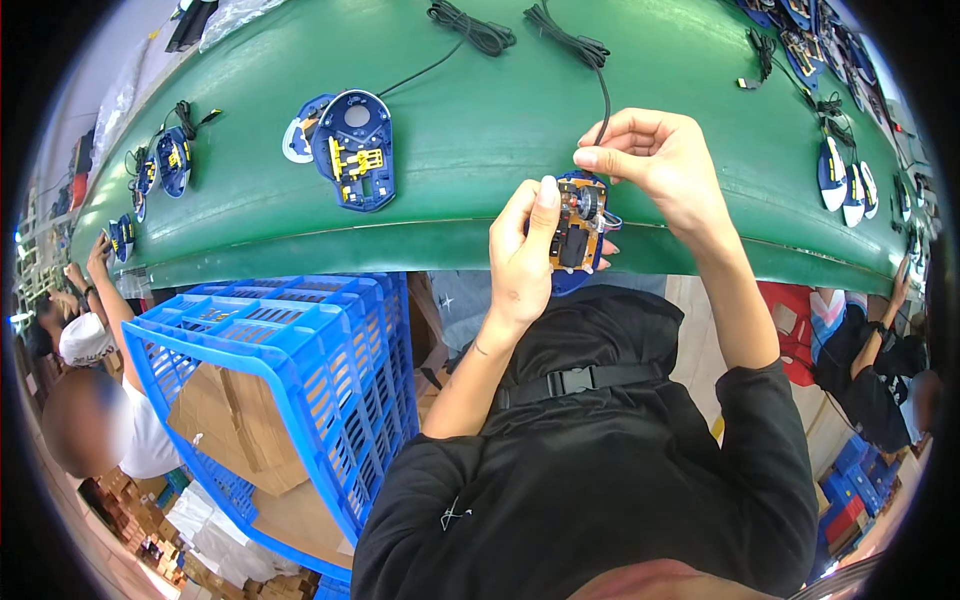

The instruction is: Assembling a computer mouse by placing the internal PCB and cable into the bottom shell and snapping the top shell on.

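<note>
Over the near edge of the green belt, my left hand (524,248) grips an opened computer mouse (576,238), thumb on its side and fingertips showing past the far side. An orange circuit board with a dark scroll wheel faces up in its blue base. My right hand (672,165) is at the mouse's upper end, thumb and forefinger pinched on the black cable (605,105) where it meets the mouse. Further up, the cable runs to a tied bundle (580,46). Small wires show at the mouse's right side.
Another opened blue mouse shell (358,150) with yellow parts lies on the green belt (460,120), its cable leading to a coil (475,28). More mice sit at both ends. A blue crate (345,400) holding cardboard stands at my left. Other people work at either side.
</note>
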`<state>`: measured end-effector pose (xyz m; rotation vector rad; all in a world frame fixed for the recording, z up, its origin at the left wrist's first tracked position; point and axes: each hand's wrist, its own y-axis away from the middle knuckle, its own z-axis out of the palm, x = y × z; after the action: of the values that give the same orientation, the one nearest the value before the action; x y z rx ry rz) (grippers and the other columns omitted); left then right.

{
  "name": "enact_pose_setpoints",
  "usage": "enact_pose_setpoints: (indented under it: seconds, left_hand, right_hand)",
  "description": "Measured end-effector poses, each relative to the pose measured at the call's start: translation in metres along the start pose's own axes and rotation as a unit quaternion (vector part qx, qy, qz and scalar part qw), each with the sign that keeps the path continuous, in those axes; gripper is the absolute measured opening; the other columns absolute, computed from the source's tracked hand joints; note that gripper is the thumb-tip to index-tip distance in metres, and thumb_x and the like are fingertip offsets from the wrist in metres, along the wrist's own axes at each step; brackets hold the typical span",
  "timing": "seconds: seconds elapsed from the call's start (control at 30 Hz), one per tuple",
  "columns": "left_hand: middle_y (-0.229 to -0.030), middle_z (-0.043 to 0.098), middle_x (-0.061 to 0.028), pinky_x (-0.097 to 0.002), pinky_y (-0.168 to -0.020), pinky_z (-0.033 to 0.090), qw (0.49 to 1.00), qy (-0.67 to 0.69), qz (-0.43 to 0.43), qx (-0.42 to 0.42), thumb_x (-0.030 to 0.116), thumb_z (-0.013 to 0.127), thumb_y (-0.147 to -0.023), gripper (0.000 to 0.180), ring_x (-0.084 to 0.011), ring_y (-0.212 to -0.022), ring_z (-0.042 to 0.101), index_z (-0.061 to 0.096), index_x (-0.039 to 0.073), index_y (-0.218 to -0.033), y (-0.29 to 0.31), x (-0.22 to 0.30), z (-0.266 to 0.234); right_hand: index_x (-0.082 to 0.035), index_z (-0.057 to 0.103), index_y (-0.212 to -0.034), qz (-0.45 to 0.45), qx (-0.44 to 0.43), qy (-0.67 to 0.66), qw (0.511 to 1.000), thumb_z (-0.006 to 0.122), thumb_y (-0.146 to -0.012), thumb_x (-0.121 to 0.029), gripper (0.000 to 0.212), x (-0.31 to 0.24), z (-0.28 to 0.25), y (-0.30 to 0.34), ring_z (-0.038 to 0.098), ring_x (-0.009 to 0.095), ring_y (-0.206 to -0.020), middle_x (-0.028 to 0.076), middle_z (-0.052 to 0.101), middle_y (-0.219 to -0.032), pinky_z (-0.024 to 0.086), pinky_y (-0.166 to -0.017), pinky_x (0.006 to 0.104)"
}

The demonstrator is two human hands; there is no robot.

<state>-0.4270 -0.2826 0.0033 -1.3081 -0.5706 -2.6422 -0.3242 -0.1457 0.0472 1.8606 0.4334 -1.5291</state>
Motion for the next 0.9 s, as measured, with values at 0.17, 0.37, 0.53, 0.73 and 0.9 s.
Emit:
enact_pose_setpoints:
  seconds: [0.17,0.37,0.53,0.73,0.9]
  left_hand:
    - [-0.088,0.067,-0.018,-0.0346,-0.059,0.062,1.0,-0.008,0.012,0.011,0.039,0.04,-0.104,0.046,-0.0262,-0.068,0.071,0.054,-0.004,-0.109,0.0,-0.001,0.001]
    - [-0.086,0.067,-0.0174,-0.0332,-0.058,0.061,0.999,-0.027,0.023,0.014,0.039,0.041,-0.104,0.045,-0.0244,-0.067,0.071,0.054,-0.004,-0.106,0.003,-0.002,-0.002]
    - [-0.072,0.066,-0.0104,-0.0265,-0.053,0.055,0.985,-0.138,0.079,0.066,0.033,0.042,-0.105,0.038,-0.0154,-0.061,0.068,0.053,0.0,-0.09,0.008,-0.005,0.004]
    - [-0.071,0.066,-0.0116,-0.0261,-0.051,0.054,0.991,-0.105,0.059,0.063,0.031,0.042,-0.105,0.036,-0.0165,-0.061,0.068,0.052,0.0,-0.089,0.01,-0.002,0.004]
    - [-0.079,0.067,-0.0137,-0.0293,-0.054,0.058,0.997,-0.028,0.014,0.064,0.04,0.04,-0.105,0.044,-0.0204,-0.062,0.07,0.054,-0.001,-0.096,-0.003,0.005,-0.005]
  right_hand:
    - [0.002,0.071,-0.084,-0.053,0.069,-0.01,0.996,0.079,-0.078,-0.008,0.015,0.008,0.018,0.01,0.068,0.01,-0.074,0.008,0.072,-0.08,0.055,-0.071,0.0236]
    - [0.002,0.074,-0.086,-0.029,-0.048,0.068,0.996,0.08,-0.076,-0.011,0.017,-0.004,-0.009,-0.01,0.067,0.01,-0.07,0.007,0.073,-0.078,0.053,-0.065,0.0262]
    - [0.002,0.072,-0.08,-0.064,-0.097,0.254,0.96,0.08,-0.071,-0.009,0.016,-0.03,-0.004,-0.013,0.068,0.013,-0.07,0.01,0.072,-0.073,0.053,-0.066,0.0271]
    - [-0.004,0.049,-0.097,-0.021,-0.219,0.105,0.97,0.067,-0.084,0.0,0.022,0.003,-0.004,-0.021,0.055,0.005,-0.069,-0.001,0.056,-0.072,0.046,-0.067,0.0225]
    - [-0.004,0.054,-0.1,-0.035,-0.124,0.031,0.991,0.069,-0.088,-0.01,0.02,0.013,0.01,-0.015,0.053,0.004,-0.066,0.002,0.064,-0.071,0.041,-0.058,0.0219]
